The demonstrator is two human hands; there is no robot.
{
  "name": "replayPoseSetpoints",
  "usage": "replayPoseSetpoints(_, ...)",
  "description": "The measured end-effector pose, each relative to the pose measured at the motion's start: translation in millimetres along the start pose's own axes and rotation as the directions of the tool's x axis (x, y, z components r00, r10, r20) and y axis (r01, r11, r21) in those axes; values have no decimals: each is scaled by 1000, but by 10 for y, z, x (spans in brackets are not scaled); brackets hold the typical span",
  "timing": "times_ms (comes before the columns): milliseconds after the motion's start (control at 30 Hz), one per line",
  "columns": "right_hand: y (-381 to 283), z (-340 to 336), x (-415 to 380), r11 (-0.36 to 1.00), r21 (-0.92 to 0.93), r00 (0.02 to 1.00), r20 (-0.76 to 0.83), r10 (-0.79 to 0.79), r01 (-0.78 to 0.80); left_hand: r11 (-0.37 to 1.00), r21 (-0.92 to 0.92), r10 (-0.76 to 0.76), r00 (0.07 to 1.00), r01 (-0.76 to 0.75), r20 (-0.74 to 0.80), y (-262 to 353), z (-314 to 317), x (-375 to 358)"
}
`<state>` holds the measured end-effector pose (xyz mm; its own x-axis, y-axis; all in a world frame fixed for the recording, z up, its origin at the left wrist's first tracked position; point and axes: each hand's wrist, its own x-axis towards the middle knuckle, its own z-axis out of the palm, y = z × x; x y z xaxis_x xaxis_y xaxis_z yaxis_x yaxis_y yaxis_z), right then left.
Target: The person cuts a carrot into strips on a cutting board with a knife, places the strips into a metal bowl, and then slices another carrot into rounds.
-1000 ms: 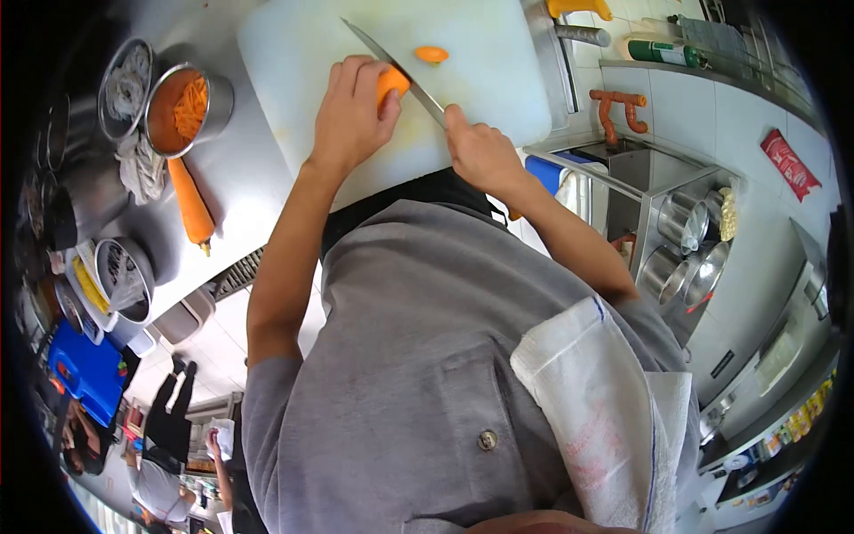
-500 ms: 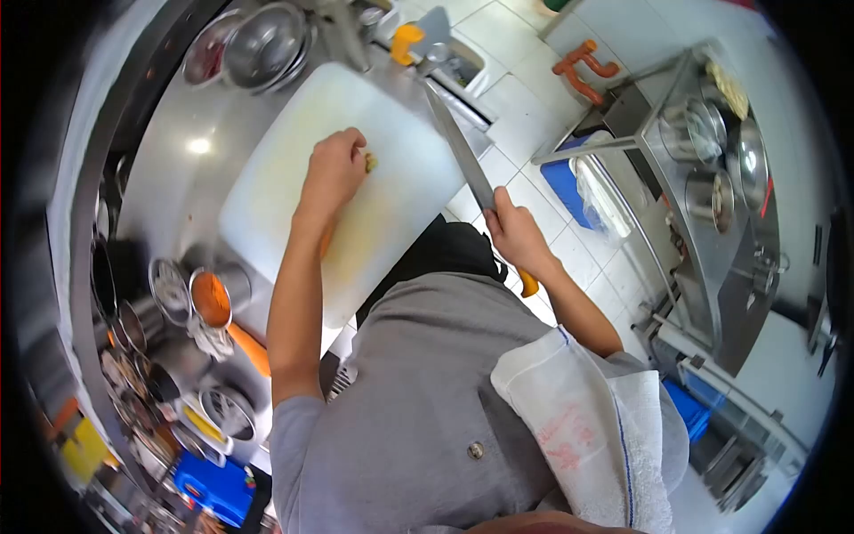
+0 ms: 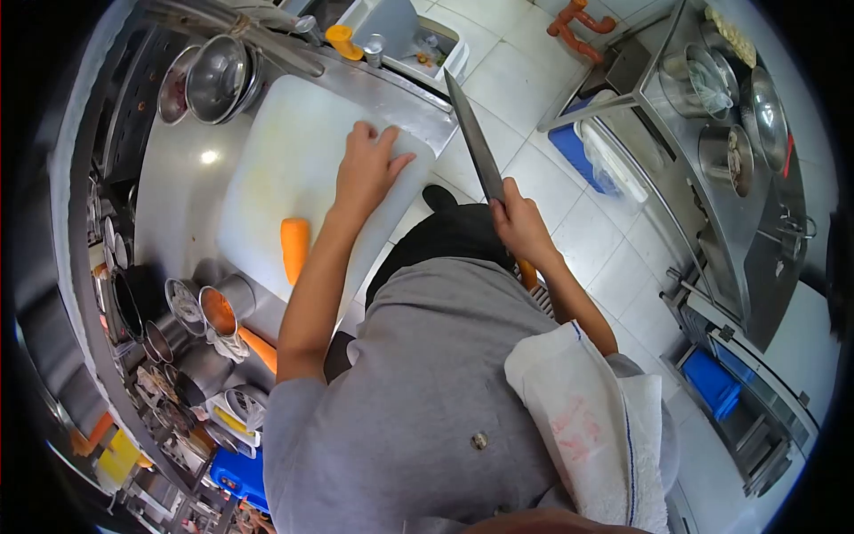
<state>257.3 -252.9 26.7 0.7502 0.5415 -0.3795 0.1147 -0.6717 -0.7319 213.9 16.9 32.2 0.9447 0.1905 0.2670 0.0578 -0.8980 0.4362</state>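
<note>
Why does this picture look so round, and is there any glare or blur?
In the head view, the scene bulges inside black, curved edges, probably from a very wide lens; also there, a glare spot shines on the metal counter, while the knife and carrot look fairly clear.

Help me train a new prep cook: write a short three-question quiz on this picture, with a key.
1. Multiple choice: Where does the carrot piece lie?
A. On the tiled floor
B. On the white cutting board
C. Inside a steel bowl

2. True or false: The left hand is holding the knife.

3. Fill in the missing word: Draped over the gray shirt is a white ____.

Key:
1. B.
2. False; the right hand holds it.
3. Towel.
</note>
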Motion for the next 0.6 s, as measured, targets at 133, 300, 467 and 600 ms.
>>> replayPoseSetpoints(133,53,-42,48,1000,22,1000,-21,16,-16,988,144,-62,998,59,12,-36,153,-224)
replayPoseSetpoints(300,101,-127,76,998,49,1000,-8,28,-28,994,87,85,967,-66,-239,90,2,584)
replayPoseSetpoints(467,146,-200,90,993,107,998,-30,55,-52,985,124,169,801,-119,-574,-41,-532,1479)
replayPoseSetpoints(600,125,-247,67,994,105,998,-52,40,-34,960,-208,-266,842,187,-469,-225,-1022,676)
